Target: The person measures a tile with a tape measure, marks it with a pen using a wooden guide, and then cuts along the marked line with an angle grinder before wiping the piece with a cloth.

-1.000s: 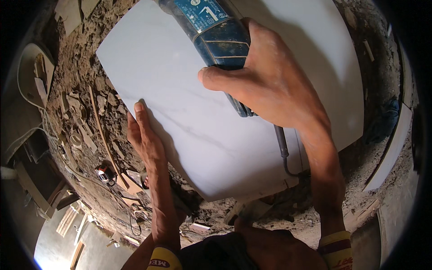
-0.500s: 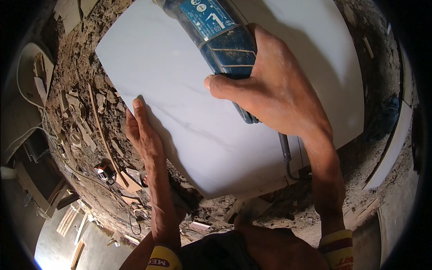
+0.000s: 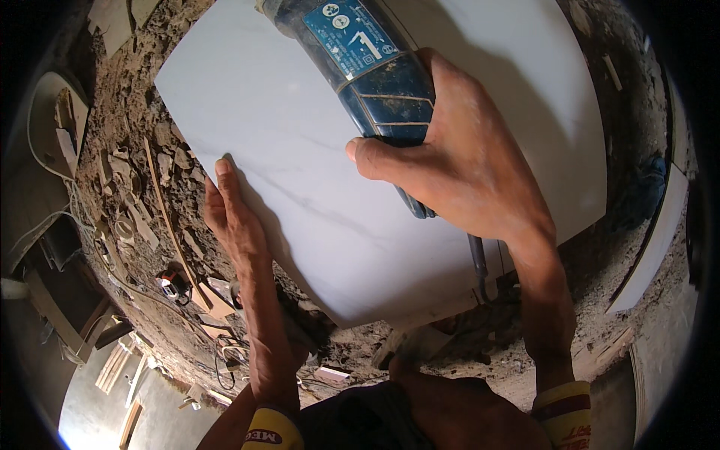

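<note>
Two bare hands work over a large white tile (image 3: 315,172) with faint grey veining, which lies flat on rubble-strewn ground. The right hand (image 3: 472,165) is clenched around the body of a blue power tool (image 3: 367,67), fingers wrapped over its ribbed grip and the thumb pointing left across the tile's surface. The tool slants up and away from that hand toward the top edge of the view, so its working end is out of sight. A dark cord (image 3: 478,259) runs from below the right hand down past the near edge of the tile.

The left hand (image 3: 236,217) lies open and flat, fingers straight and together, pressed along the tile's left edge with the fingertips touching the white surface. It grips nothing. The tile spreads between and beyond both hands, reaching well to the right of the right wrist.

Left of the left hand, broken tile scraps (image 3: 135,217) and dust litter the ground, with thin wires (image 3: 127,289) trailing below them. A pale narrow strip (image 3: 652,247) lies to the right of the right forearm.
</note>
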Demonstrator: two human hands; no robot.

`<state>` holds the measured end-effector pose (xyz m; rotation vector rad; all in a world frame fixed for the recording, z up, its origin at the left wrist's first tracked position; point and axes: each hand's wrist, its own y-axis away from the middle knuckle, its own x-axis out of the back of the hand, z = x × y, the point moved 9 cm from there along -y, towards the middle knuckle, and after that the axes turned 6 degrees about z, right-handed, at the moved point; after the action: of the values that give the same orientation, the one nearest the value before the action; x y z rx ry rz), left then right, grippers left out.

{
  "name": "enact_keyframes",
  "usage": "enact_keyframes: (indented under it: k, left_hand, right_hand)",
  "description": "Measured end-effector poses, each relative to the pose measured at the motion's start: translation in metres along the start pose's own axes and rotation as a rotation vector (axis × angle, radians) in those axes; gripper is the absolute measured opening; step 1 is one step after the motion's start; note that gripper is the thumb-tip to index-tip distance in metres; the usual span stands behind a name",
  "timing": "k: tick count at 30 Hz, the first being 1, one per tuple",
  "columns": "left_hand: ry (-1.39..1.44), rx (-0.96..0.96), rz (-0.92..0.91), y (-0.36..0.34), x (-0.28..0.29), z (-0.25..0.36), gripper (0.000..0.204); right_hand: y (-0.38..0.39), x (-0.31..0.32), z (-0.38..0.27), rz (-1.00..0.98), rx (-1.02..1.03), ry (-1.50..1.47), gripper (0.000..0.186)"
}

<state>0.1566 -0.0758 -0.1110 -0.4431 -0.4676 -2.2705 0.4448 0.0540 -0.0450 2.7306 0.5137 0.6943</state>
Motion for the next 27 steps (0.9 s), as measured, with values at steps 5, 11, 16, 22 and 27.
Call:
enact_keyframes:
  k: [5,11,16,22,27]
  left_hand:
    - [-0.043,0.041,-0.03,0.0,0.003,-0.006,0.058]
    - [-0.063,0.053,-0.017,0.003,0.002,-0.003,0.058]
    - [-0.056,0.011,0.005,0.002,0.004,0.002,0.061]
    - [-0.088,0.042,-0.008,0.001,0.003,-0.006,0.062]
    - [-0.036,-0.015,0.029,0.003,0.002,0.003,0.051]
  right_hand:
    - [0.006,-0.003,0.006,-0.031,-0.055,-0.006,0.051]
    - [0.014,-0.005,0.008,-0.008,-0.022,-0.038,0.05]
    - [0.022,-0.001,0.007,-0.004,-0.04,-0.058,0.049]
    - [0.03,-0.001,0.014,-0.012,-0.074,-0.012,0.05]
    - [0.036,0.0,0.014,-0.025,-0.088,-0.033,0.052]
